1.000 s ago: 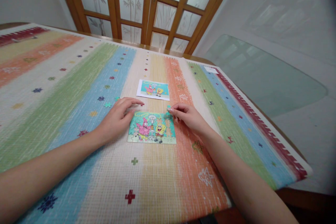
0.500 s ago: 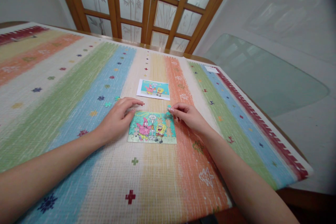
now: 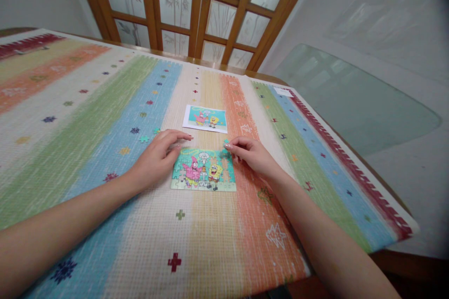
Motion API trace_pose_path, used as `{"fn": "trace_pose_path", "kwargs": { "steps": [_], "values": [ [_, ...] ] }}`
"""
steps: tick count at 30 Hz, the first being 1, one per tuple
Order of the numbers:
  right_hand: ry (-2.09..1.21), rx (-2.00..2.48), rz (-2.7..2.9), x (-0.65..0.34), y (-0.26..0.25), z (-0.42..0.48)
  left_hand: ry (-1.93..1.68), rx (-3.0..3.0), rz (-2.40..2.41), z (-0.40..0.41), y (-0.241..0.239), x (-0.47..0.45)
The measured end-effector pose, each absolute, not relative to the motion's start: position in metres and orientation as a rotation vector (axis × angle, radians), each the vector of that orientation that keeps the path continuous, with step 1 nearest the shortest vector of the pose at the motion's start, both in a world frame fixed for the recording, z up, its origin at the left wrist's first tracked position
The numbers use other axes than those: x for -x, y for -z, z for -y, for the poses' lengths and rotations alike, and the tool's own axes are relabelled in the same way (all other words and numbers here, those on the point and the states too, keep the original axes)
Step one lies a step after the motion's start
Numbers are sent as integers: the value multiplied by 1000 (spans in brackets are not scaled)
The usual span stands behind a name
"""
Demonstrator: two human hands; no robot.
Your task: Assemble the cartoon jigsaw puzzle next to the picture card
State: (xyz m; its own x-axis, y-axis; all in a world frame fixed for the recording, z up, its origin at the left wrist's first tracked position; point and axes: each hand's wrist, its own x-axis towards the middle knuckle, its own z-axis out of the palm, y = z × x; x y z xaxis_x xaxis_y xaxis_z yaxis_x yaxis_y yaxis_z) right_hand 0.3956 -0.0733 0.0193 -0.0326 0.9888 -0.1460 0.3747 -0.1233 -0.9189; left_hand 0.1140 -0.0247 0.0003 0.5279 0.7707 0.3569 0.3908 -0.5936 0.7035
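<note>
A jigsaw puzzle (image 3: pixel 203 173) with cartoon figures lies flat in front of me, and tablecloth shows through a few gaps on its right side. My right hand (image 3: pixel 247 152) pinches a small teal puzzle piece (image 3: pixel 226 142) between thumb and fingertips, just above the puzzle's upper right corner. At the upper left corner rests my left hand (image 3: pixel 163 156), its fingers apart and the thumb by the puzzle's edge. Beyond the puzzle lies a picture card (image 3: pixel 206 118) printed with the same cartoon scene.
Loose teal puzzle pieces (image 3: pixel 144 139) lie left of my left hand, one partly behind it. A striped tablecloth (image 3: pixel 147 252) covers the table. A small white paper (image 3: pixel 282 92) lies near the far right edge. Wooden glass-paned doors (image 3: pixel 152 7) stand behind the table.
</note>
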Motion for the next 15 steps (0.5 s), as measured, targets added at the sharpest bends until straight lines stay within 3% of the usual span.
{"fn": "trace_pose_path", "kwargs": {
  "steps": [15],
  "values": [
    [-1162,1580,1462,-395,-21,74,-894,-2202,-946,25,1,-114]
  ]
}}
